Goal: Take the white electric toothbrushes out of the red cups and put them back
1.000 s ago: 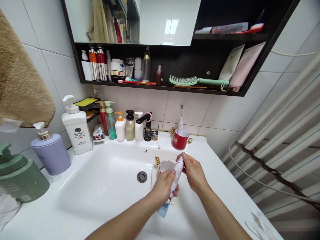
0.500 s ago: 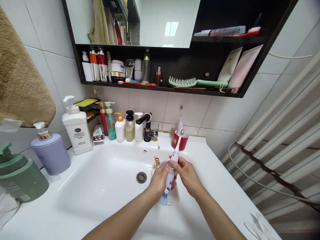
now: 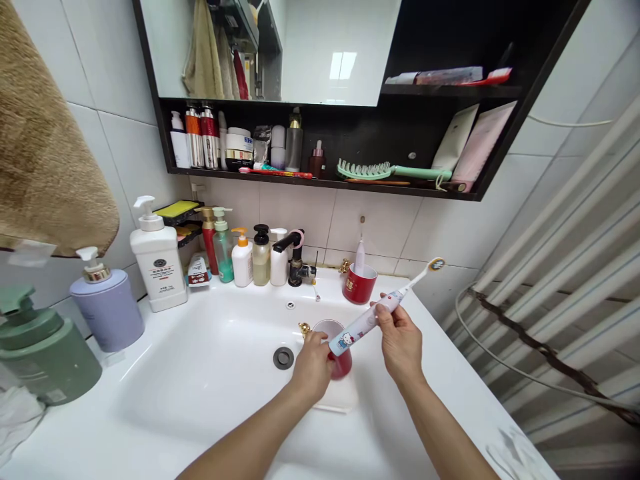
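An electric toothbrush (image 3: 367,321) with a cartoon cat on its white and pale-blue handle is tilted up to the right. My right hand (image 3: 403,340) is closed around its upper handle, below the brush head. My left hand (image 3: 313,367) has its fingers bent against the left side of a red cup (image 3: 341,365) with a gold handle. The cup rests on a pale flat piece (image 3: 340,401) inside the white sink (image 3: 200,373). The toothbrush's lower end passes over the cup and hides part of it.
Behind the sink, another red cup (image 3: 359,287) holds a second toothbrush (image 3: 361,257). A black faucet (image 3: 296,263) stands at the rear rim. Several pump bottles (image 3: 243,261) line the back and left. A dark shelf cabinet (image 3: 320,180) hangs above, and pipes (image 3: 560,300) run along the right.
The toothbrush has swung from nearly upright to a slant toward the right, in my right hand. My left hand has let go of it and moved to the cup in the sink.
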{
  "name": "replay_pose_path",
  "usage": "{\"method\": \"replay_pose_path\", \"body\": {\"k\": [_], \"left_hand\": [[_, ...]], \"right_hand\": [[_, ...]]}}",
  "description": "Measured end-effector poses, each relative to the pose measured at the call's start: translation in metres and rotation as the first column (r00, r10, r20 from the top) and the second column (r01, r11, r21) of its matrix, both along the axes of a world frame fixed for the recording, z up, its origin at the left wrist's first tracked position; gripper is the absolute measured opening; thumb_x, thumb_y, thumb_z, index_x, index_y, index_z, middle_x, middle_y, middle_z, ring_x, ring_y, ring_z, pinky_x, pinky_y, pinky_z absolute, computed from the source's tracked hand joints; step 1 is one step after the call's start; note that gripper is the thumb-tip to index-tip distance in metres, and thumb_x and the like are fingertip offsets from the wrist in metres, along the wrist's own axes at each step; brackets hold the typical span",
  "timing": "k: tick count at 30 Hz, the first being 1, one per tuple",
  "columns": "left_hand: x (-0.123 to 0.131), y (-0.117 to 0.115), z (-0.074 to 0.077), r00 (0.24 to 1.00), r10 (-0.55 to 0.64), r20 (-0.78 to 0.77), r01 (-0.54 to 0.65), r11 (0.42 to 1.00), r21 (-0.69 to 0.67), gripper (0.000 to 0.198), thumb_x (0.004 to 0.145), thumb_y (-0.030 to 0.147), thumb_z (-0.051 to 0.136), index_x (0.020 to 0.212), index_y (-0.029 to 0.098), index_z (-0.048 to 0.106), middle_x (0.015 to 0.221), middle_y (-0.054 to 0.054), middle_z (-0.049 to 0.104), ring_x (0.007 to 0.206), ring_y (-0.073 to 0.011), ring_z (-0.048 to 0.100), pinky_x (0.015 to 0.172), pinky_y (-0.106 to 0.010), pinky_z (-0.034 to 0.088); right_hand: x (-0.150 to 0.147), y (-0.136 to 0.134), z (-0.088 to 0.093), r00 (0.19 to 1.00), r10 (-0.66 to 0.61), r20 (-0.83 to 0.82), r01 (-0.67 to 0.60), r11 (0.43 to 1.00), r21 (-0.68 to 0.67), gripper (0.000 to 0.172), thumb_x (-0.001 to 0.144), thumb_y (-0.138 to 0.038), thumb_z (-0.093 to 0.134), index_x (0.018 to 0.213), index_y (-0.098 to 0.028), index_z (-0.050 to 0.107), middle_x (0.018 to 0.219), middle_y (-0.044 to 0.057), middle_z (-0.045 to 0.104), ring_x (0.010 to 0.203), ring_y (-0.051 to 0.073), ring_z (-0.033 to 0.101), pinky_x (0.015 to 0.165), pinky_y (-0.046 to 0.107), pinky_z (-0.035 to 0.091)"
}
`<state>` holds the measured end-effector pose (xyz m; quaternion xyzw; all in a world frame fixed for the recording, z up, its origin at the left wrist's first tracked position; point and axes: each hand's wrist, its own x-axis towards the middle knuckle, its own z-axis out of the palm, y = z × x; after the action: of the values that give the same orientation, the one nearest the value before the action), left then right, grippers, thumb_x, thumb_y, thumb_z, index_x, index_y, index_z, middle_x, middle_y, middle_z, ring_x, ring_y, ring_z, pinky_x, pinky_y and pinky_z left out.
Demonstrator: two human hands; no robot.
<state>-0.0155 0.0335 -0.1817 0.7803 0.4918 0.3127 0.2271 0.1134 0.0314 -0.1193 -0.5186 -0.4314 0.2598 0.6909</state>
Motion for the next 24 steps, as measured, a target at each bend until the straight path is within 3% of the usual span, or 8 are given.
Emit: {"method": "replay_pose_path", "body": {"k": [4,11,17,24], "left_hand": [[0.001,-0.003,0.003,0.993,-0.103,-0.059,0.108,0.989,0.103,0.030,0.058,0.007,0.041,0.079,0.022,0.056,0.102,-0.002,0.043,0.100,-0.0170,0.030,0.085,-0.030,0.025],[0.001,-0.004,0.003,0.983,-0.089,-0.161,0.106,0.989,0.099,0.020,0.062,0.014,0.041,0.070,0.018,0.059,0.110,-0.005,0.039,0.108,-0.0224,0.021,0.089,-0.037,0.019],[0.003,-0.002,0.000,0.996,-0.036,-0.084,0.041,0.998,0.056,0.022,0.056,0.007,0.042,0.068,0.017,0.058,0.115,-0.004,0.035,0.108,-0.0212,0.023,0.089,-0.035,0.022],[0.004,-0.005,0.004,0.979,-0.187,0.080,0.184,0.982,0.042,0.024,0.053,0.003,0.039,0.064,0.016,0.057,0.116,-0.003,0.034,0.107,-0.0177,0.028,0.089,-0.031,0.024]], "right_hand": [[0.003,-0.001,0.002,0.994,-0.048,0.103,0.047,0.999,0.013,0.035,0.061,-0.037,0.048,0.090,-0.017,0.049,0.085,0.004,0.054,0.079,0.016,0.046,0.069,0.025,0.035],[-0.004,-0.001,-0.012,0.930,0.051,0.364,-0.022,0.996,-0.084,0.024,0.062,-0.038,0.045,0.073,-0.017,0.052,0.058,-0.002,0.049,0.051,0.011,0.041,0.050,0.022,0.033],[-0.009,0.009,-0.034,0.908,0.184,0.376,-0.119,0.975,-0.189,0.025,0.060,-0.041,0.045,0.067,-0.018,0.052,0.056,-0.001,0.051,0.047,0.011,0.040,0.046,0.022,0.033],[-0.010,0.012,-0.041,0.912,0.158,0.379,-0.081,0.974,-0.210,0.032,0.062,-0.042,0.041,0.077,-0.017,0.053,0.061,0.001,0.054,0.054,0.014,0.044,0.051,0.024,0.034]]}}
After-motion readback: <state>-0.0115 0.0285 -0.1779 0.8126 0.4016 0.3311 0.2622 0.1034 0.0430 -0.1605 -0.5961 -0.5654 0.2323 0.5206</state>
